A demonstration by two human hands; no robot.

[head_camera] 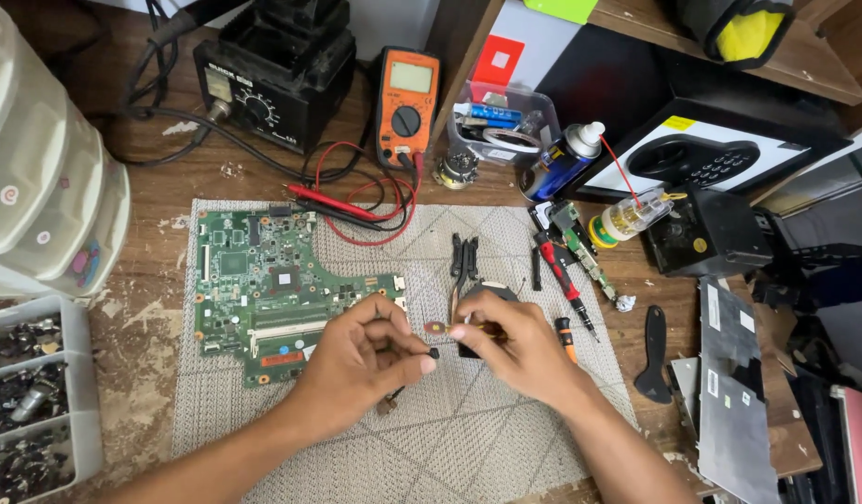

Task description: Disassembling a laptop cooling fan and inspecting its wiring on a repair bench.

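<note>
Over the grey woven mat (468,420), the left hand (361,359) pinches a tiny black part (435,354). The right hand (515,341) grips a small yellow-handled screwdriver (450,329), just right of the green circuit board (272,289). The part looks easily dropped into the weave if the tip slips

- A small black part (435,354) is pinched between the fingertips of the left hand (361,359), just right of the green motherboard (272,289).
- A screwdriver (450,328) is gripped by the right hand (515,345), further right of the motherboard, its tip brought close to the part.
- An orange multimeter (406,107) is seen beyond the motherboard.
</note>
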